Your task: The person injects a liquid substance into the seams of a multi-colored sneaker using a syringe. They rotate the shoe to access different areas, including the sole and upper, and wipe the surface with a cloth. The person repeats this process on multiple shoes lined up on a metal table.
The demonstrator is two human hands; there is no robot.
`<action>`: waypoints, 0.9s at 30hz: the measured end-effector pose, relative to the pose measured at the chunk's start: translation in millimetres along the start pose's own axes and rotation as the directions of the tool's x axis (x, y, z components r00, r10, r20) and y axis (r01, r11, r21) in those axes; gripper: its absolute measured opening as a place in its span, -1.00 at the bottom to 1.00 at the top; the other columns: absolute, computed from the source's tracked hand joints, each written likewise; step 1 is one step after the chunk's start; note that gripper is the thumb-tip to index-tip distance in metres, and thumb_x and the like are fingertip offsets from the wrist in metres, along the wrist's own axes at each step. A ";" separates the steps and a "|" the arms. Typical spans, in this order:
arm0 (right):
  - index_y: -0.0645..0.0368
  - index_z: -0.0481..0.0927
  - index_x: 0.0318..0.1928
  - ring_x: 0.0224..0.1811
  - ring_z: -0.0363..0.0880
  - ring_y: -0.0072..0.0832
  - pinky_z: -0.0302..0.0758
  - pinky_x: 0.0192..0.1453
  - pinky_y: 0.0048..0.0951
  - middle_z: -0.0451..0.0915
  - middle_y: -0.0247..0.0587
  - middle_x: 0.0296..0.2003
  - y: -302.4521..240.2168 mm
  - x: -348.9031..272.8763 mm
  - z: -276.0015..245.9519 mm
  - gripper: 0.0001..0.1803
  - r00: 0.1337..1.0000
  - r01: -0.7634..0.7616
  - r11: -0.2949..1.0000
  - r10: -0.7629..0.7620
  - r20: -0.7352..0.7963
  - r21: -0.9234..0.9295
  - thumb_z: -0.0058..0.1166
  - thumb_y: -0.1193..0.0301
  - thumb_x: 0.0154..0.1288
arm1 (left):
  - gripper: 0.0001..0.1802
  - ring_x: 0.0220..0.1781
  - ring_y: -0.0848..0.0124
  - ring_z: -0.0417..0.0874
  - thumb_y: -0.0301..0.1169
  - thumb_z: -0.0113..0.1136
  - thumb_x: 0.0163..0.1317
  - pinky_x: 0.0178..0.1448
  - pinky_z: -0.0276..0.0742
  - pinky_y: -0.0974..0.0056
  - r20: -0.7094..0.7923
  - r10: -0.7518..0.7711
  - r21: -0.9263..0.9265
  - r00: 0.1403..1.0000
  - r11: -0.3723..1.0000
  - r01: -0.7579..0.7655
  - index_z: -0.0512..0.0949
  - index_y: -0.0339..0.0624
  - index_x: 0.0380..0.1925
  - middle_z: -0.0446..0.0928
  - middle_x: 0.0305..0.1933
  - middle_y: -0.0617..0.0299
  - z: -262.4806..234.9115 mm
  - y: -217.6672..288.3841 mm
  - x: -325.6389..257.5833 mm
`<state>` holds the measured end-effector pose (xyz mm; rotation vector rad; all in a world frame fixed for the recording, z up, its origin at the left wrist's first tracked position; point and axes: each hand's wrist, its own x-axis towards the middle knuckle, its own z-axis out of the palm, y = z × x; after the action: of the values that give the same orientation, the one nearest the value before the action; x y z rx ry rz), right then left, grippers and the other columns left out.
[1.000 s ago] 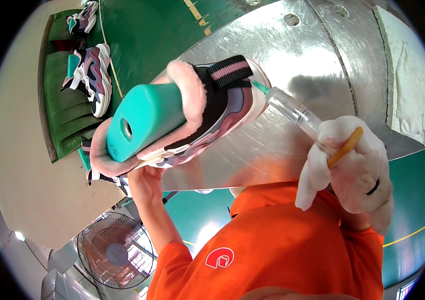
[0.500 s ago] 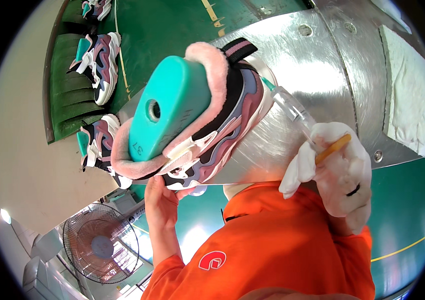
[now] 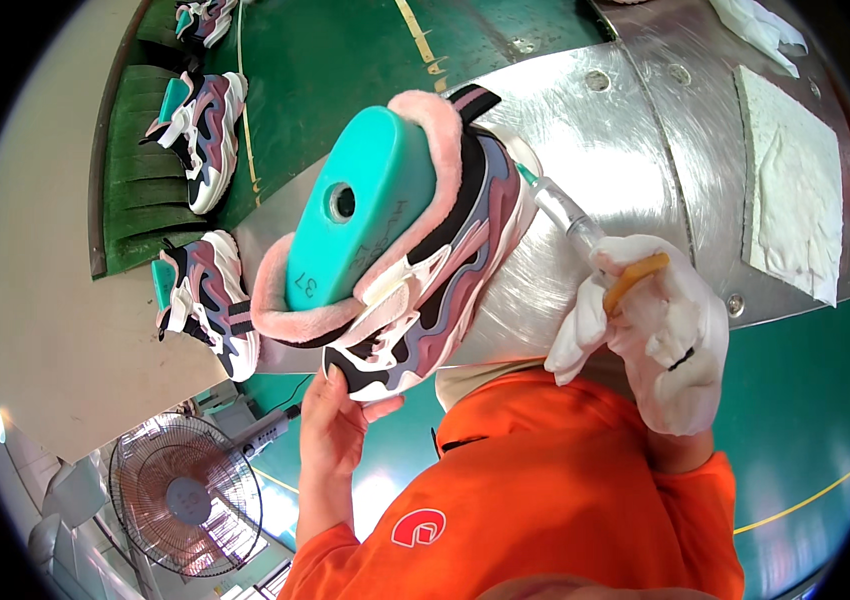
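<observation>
A pink, purple and black sneaker (image 3: 445, 285) with a white sole and pink plush collar is held tilted over the metal bench, a turquoise shoe last (image 3: 365, 190) filling its opening. My bare left hand (image 3: 337, 420) is closed on the toe end from below. In my white-gloved right hand (image 3: 650, 325) is a clear syringe (image 3: 567, 215) with a green tip. That tip is at the sole edge near the heel; whether it touches I cannot tell. An orange-yellow band (image 3: 635, 280) shows at the gloved fingers.
Similar sneakers on lasts stand at the left, one (image 3: 207, 295) close by and one (image 3: 210, 140) on a green ribbed surface. A folded white cloth (image 3: 795, 190) lies on the metal bench (image 3: 635, 130). A floor fan (image 3: 185, 495) stands at lower left.
The sneaker has shifted a little to the right and turned, showing more of its toe. My right hand and the syringe have moved slightly left, with the tip still by the heel sole.
</observation>
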<state>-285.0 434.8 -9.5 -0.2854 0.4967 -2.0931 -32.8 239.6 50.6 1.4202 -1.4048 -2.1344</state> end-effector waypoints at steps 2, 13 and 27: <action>0.53 0.31 0.23 -0.26 0.61 -0.15 0.64 -0.13 -0.22 0.50 -0.02 -0.32 -3.1 -0.2 11.9 -0.16 0.993 -0.038 0.993 0.025 -0.113 -0.115 0.21 0.40 -0.13 | -0.41 0.09 0.16 0.68 -0.17 0.04 0.46 0.06 0.76 0.06 0.040 -0.048 -0.029 0.998 0.998 0.049 0.26 -0.44 0.26 0.52 0.19 -0.06 0.9 -5.2 -4.9; 0.53 0.38 0.23 -0.19 0.63 -0.32 0.66 -0.07 -0.31 0.55 -0.05 -0.24 -11.7 -8.9 30.1 -0.20 0.986 -0.087 0.978 0.057 -0.159 -0.190 0.06 0.81 -0.23 | -0.34 -0.02 0.08 0.73 -0.38 0.29 0.21 0.00 0.78 -0.03 0.188 -0.208 -0.106 0.960 0.967 0.231 0.28 -0.54 0.22 0.59 0.05 -0.11 20.4 -33.3 -15.3; 0.52 0.38 0.21 -0.21 0.67 -0.21 0.67 -0.10 -0.27 0.53 -0.01 -0.28 -3.4 -23.6 36.7 -0.24 0.989 -0.046 0.967 0.010 -0.147 -0.249 -0.05 0.71 -0.19 | -0.48 -0.01 0.22 0.71 -0.46 0.32 0.23 0.05 0.73 0.07 0.353 -0.235 -0.124 0.905 0.948 0.294 0.41 -0.41 0.16 0.61 0.03 0.00 44.4 -39.1 -15.7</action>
<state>-260.6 447.7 24.5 -0.2711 0.8524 -2.0323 -48.7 295.8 32.2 1.2892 -1.1344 -2.7063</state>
